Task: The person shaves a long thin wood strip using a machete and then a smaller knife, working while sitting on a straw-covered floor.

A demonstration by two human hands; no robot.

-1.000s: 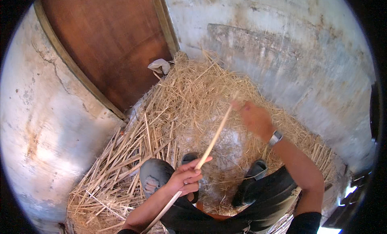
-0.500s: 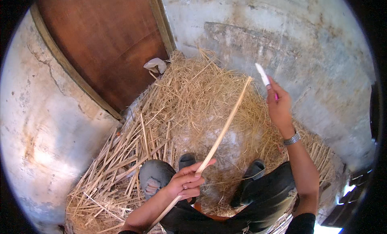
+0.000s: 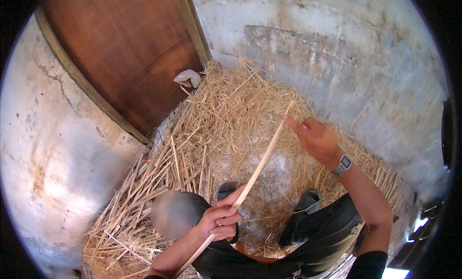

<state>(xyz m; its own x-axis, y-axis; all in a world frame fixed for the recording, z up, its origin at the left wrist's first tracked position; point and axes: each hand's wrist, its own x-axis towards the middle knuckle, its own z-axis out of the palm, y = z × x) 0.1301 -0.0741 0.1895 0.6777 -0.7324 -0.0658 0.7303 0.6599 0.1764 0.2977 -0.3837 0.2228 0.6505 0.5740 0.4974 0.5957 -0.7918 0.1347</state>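
A long pale bamboo strip slants from my lap up toward the middle of the view. My left hand is closed around its lower part, and the near end runs back along my left forearm. In my right hand, fingers wrapped, is a knife with a pink handle that shows only in part. Its thin blade lies across the strip near the far tip, seen almost edge-on. The right index finger or thumb reaches to the strip there.
Fine shavings are heaped in the corner, with split strips piled at the left. A brown door and stained walls close in the space. A whitish plastic bag lies by the door. My knees and shoes are below.
My right hand has come down and left, bringing the knife from clear of the strip onto its far end. My left hand keeps its hold on the strip, almost unmoved.
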